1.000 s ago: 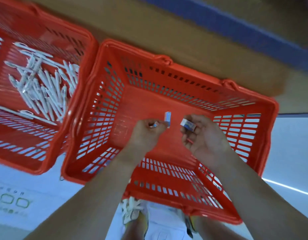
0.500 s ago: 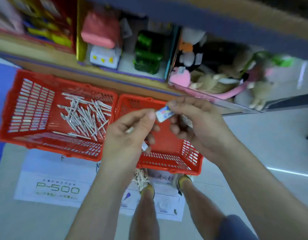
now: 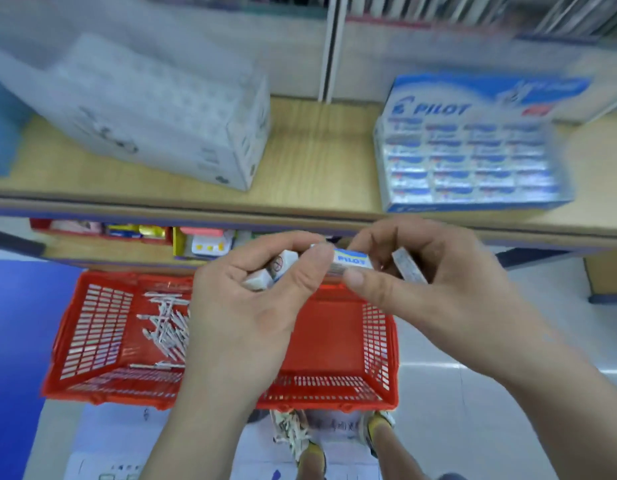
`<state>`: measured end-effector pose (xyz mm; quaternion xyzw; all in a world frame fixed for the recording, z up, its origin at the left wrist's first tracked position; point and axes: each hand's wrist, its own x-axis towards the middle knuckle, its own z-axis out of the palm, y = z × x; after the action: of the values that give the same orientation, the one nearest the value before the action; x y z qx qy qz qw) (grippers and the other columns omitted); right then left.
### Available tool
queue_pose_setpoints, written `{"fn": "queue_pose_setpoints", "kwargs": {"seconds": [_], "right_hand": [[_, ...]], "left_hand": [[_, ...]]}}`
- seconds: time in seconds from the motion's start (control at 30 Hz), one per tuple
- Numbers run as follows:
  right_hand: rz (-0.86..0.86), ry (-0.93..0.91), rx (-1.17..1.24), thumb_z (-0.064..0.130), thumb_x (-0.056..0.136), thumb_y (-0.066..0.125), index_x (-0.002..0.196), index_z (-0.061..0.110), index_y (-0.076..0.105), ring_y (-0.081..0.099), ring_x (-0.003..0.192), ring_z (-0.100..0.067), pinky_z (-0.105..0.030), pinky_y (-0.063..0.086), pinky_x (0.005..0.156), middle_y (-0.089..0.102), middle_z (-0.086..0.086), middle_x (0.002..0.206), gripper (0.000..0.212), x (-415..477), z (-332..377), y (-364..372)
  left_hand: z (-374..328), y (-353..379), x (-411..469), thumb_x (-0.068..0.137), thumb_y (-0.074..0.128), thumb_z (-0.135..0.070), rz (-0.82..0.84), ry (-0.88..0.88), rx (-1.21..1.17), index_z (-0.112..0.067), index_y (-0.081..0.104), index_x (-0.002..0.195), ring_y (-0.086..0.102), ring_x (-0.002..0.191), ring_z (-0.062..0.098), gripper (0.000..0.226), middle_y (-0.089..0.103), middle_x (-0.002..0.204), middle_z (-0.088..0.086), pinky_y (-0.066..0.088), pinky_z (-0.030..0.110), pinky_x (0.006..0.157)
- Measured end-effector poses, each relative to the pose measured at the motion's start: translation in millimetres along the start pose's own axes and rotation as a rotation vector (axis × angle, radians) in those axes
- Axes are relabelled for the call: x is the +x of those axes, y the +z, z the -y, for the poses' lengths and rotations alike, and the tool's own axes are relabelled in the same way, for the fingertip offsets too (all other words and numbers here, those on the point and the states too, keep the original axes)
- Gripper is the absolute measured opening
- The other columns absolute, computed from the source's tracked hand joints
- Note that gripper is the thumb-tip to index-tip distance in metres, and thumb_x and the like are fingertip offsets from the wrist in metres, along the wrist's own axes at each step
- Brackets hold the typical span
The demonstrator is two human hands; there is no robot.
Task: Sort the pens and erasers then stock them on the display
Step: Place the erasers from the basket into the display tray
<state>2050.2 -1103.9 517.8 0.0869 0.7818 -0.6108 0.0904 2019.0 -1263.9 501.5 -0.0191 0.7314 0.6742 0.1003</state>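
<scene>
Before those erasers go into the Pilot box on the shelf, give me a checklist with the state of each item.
1. Left hand grips white erasers: ok.
2. Labelled eraser pinched between both hands: ok.
3. Right hand holds a further eraser: ok.
4. Pilot box stands on the shelf, ahead to the right: ok.
5. Free slot in the box: cannot tell, blurred.
6. Pens kept apart in the left basket: ok.
</scene>
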Motion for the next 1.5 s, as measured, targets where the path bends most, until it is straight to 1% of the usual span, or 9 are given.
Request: {"fn": "queue_pose_setpoints", "kwargs": {"seconds": [0.37,0.6,0.77,0.83,0.93,1.03,1.17,1.33,1.5], "right_hand": [[-0.243,-0.101,-0.313,0.025,0.078,0.074,0.085,0.028,0.07,0.051,0.052,-0.002,-0.01,0.037,0.05,0.061,0.013,0.066,0.008,34.8,7.1,-83.0],[-0.305,-0.025,-0.509,0.026,0.083,0.071,0.095,0.024,0.071,0.056,0.072,-0.005,-0.008,0.038,0.064,0.063,0.011,0.072,0.012,72.4,-15.9,-97.5],[-0.303,-0.049,-0.6,0.025,0.082,0.07,0.102,0.024,0.069,0.057,0.072,-0.009,-0.024,0.043,0.072,0.063,0.011,0.072,0.019,84.3,-15.8,-92.6],[-0.325,-0.047,-0.587,0.024,0.081,0.07,0.104,0.026,0.066,0.056,0.072,-0.009,-0.029,0.045,0.074,0.064,0.011,0.072,0.023,86.7,-14.9,-89.8],[-0.345,-0.044,-0.588,0.025,0.083,0.069,0.107,0.023,0.066,0.058,0.078,-0.013,-0.032,0.048,0.078,0.064,0.01,0.077,0.025,86.7,-14.6,-85.7],[-0.349,-0.045,-0.603,0.026,0.084,0.068,0.106,0.019,0.069,0.061,0.083,-0.016,-0.035,0.049,0.082,0.066,0.008,0.08,0.023,85.5,-13.4,-83.2],[-0.347,-0.035,-0.606,0.027,0.085,0.066,0.103,0.021,0.067,0.059,0.076,-0.016,-0.032,0.048,0.074,0.061,0.01,0.069,0.02,85.7,-14.9,-82.3],[-0.334,-0.002,-0.656,0.041,0.081,0.067,0.107,0.027,0.06,0.054,0.074,-0.014,-0.027,0.032,0.062,0.051,0.011,0.064,0.031,84.6,-12.8,-77.6],[-0.334,0.056,-0.583,0.037,0.08,0.068,0.096,0.022,0.064,0.057,0.074,-0.015,-0.028,0.042,0.067,0.054,0.011,0.066,0.022,83.3,-8.9,-82.6]], "left_hand": [[-30.6,78.5,57.6,0.073,0.077,-0.019,0.049,0.1,0.1,-0.019,0.071,0.082,0.042,0.039,-0.002,0.011,0.056,0.052,-0.017,0.034,0.009,0.043],[-16.5,93.8,92.9,0.077,0.075,-0.023,-0.091,0.158,0.405,-0.032,0.067,0.069,0.057,0.056,-0.006,0.014,0.064,0.062,-0.021,0.041,0.008,0.054],[-11.3,101.6,98.2,0.074,0.076,-0.032,-0.113,0.163,0.525,-0.031,0.072,0.085,0.064,0.078,0.004,0.012,0.071,0.084,-0.012,0.051,0.026,0.076],[-12.0,102.5,97.2,0.073,0.077,-0.034,-0.105,0.174,0.56,-0.03,0.072,0.091,0.062,0.081,0.003,0.019,0.068,0.086,-0.014,0.049,0.021,0.078],[-13.3,100.9,96.2,0.072,0.078,-0.032,-0.089,0.218,0.611,-0.027,0.073,0.098,0.05,0.085,-0.007,0.026,0.055,0.081,-0.023,0.035,0.002,0.073],[-13.4,100.5,97.1,0.073,0.077,-0.031,-0.096,0.273,0.677,-0.026,0.074,0.098,0.049,0.08,-0.004,0.026,0.055,0.084,-0.018,0.035,0.008,0.07],[-11.1,102.5,96.4,0.074,0.076,-0.028,-0.103,0.312,0.691,-0.028,0.073,0.101,0.054,0.083,0.001,0.027,0.057,0.086,-0.017,0.037,0.011,0.073],[-13.8,102.2,95.7,0.078,0.073,-0.027,-0.073,0.283,0.722,-0.028,0.072,0.105,0.057,0.09,0.004,0.027,0.065,0.097,-0.01,0.037,0.013,0.077],[-18.6,101.2,93.7,0.079,0.071,-0.026,-0.06,0.246,0.737,-0.029,0.071,0.107,0.059,0.094,0.008,0.027,0.067,0.102,-0.008,0.036,0.015,0.08]]}}
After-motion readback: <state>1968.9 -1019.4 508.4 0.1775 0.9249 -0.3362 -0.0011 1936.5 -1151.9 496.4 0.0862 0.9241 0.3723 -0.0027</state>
